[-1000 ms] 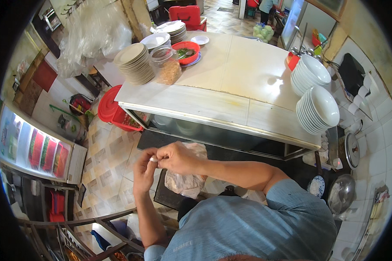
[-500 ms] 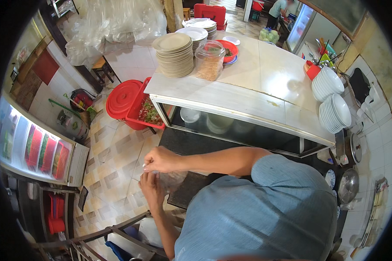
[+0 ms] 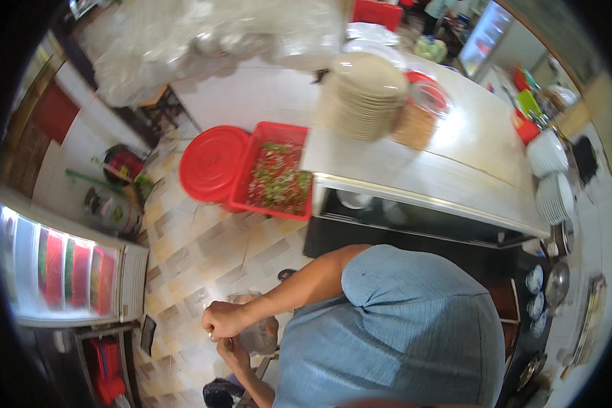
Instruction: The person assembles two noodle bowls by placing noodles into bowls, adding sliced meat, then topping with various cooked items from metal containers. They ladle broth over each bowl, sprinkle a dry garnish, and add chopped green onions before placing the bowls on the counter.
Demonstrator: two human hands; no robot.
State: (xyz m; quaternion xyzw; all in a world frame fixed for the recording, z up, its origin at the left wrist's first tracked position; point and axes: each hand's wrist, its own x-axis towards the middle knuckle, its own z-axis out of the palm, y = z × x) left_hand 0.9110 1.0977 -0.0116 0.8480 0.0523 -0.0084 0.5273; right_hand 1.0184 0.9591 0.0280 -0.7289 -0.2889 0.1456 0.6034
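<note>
Bag (image 3: 261, 336) | just beside right hand (image 3: 224, 319) and left hand (image 3: 234, 353) | both pinching its top

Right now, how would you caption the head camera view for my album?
Right hand and left hand meet at a filled clear bag above a tiled floor.

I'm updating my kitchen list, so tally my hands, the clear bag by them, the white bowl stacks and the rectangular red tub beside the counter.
Right hand and left hand: 2
Clear bag: 1
White bowl stacks: 2
Rectangular red tub: 1
Total: 6
</note>
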